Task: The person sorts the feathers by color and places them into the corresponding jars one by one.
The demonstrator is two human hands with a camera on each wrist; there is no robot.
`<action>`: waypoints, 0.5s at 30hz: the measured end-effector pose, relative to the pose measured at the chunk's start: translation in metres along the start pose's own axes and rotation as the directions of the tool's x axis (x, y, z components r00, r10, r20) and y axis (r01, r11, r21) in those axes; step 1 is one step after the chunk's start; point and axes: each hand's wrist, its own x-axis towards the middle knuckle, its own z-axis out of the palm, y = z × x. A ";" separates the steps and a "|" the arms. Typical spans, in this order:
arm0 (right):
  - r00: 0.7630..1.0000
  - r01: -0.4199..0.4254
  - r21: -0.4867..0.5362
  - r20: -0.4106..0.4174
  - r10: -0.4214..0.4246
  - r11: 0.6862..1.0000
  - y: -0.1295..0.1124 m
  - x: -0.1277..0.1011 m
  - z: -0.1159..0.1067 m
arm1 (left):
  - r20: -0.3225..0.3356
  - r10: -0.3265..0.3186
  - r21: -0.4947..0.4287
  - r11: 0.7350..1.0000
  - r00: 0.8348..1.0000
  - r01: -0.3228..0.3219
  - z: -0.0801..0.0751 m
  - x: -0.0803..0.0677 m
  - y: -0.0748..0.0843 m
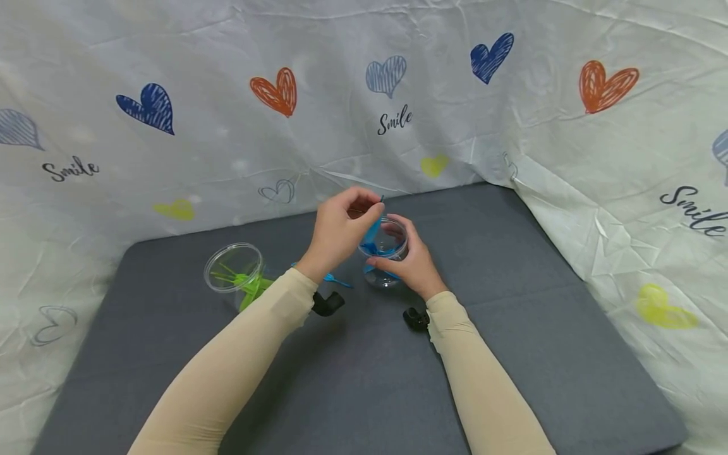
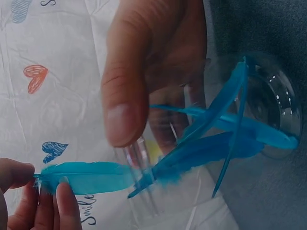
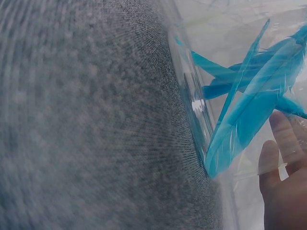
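Note:
My left hand (image 1: 371, 210) pinches the quill end of a blue feather (image 1: 372, 232) above a clear plastic cup (image 1: 384, 273); the feather's lower part reaches into the cup. My right hand (image 1: 398, 256) grips the cup from the right, upright on the grey mat. Several blue feathers (image 2: 225, 139) lie crossed inside the cup (image 2: 283, 103). In the left wrist view my left fingers (image 2: 62, 201) hold the feather (image 2: 86, 176) outside the rim, and the right thumb (image 2: 127, 91) looms close. The right wrist view shows feathers (image 3: 249, 110) behind the cup wall (image 3: 194, 110) and right fingers (image 3: 283, 177).
A second clear cup (image 1: 233, 268) with green feathers (image 1: 250, 292) sits tilted at the left of the grey mat (image 1: 512, 284). One blue feather (image 1: 337, 279) lies on the mat beside my left wrist. A white sheet (image 1: 625, 189) printed with hearts walls in the back and right.

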 end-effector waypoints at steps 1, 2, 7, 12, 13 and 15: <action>1.000 -0.002 0.001 0.001 0.002 1.000 0.000 0.000 0.000 | 0.005 -0.005 -0.001 1.000 1.000 0.005 0.001 0.000 -0.001; 1.000 -0.006 0.000 0.002 0.006 1.000 -0.001 0.000 0.000 | 0.009 -0.010 0.000 1.000 1.000 0.010 0.002 -0.001 -0.002; 1.000 -0.021 -0.009 0.002 0.021 1.000 -0.001 -0.001 0.001 | 0.021 -0.022 0.017 1.000 1.000 0.022 0.006 -0.002 -0.007; 1.000 -0.018 -0.013 0.003 0.018 1.000 -0.001 0.000 0.000 | 0.032 -0.037 0.029 0.999 0.999 0.036 0.009 -0.004 -0.009; 1.000 -0.016 -0.013 0.002 0.016 1.000 0.000 0.000 0.000 | 0.036 -0.040 0.031 0.999 0.999 0.038 0.009 -0.004 -0.010; 1.000 -0.010 -0.016 0.001 0.010 1.000 0.001 0.000 -0.001 | 0.043 -0.043 0.033 0.999 0.998 0.042 0.010 -0.005 -0.011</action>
